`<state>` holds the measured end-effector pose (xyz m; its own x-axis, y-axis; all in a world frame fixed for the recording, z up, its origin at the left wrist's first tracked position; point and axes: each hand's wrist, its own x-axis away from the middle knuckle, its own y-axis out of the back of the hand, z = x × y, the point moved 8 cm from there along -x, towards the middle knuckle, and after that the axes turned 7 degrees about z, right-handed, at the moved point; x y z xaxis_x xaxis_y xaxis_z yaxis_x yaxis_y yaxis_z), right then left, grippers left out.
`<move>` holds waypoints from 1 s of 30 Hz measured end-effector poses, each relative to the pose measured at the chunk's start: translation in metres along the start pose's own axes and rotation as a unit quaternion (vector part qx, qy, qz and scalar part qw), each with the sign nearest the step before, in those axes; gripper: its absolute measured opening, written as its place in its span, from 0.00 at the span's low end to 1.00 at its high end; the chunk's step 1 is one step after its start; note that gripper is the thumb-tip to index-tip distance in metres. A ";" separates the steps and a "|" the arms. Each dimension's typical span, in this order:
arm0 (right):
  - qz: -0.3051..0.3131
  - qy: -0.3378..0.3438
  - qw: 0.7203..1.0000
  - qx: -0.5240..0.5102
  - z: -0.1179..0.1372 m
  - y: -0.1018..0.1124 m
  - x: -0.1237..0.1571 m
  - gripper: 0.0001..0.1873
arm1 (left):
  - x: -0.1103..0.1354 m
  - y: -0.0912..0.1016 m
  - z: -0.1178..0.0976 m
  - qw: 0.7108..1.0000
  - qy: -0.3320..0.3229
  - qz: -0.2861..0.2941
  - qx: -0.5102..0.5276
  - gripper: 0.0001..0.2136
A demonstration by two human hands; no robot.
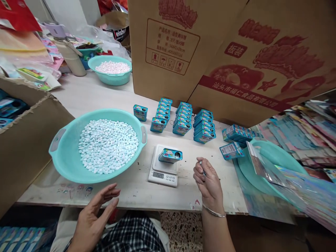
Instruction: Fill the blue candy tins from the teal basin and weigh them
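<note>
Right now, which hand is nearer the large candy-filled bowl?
Left. The left hand is just in front of the bowl; the right hand is farther right, beyond the scale.

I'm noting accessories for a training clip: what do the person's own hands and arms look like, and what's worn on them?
No gloves are worn. The right hand has a thin silver bracelet at the wrist, and no sleeve shows on that forearm. The left hand has a dark band at the wrist, too cut off to identify.
</note>
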<state>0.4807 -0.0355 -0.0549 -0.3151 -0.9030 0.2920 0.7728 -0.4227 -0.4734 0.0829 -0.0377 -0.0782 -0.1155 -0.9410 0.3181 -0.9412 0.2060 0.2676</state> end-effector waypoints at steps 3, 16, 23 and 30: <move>0.043 -0.001 0.994 0.101 0.008 -0.023 -0.010 0.15 | 0.002 -0.001 0.003 1.000 0.000 -0.010 0.006 0.24; 0.107 0.017 0.940 0.322 0.024 -0.045 -0.025 0.23 | 0.000 0.011 0.018 0.998 0.023 -0.016 0.048 0.27; -0.001 0.067 0.994 0.088 0.037 0.005 0.004 0.19 | 0.009 0.006 -0.002 0.997 0.017 -0.046 0.055 0.25; -0.043 0.037 0.996 0.062 0.004 0.031 0.020 0.20 | 0.005 -0.005 -0.016 0.999 0.006 -0.040 0.031 0.26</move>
<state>0.5006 -0.0664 -0.0599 -0.4195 -0.8689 0.2628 0.8014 -0.4904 -0.3423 0.0920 -0.0393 -0.0635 -0.0349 -0.9504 0.3089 -0.9650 0.1124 0.2368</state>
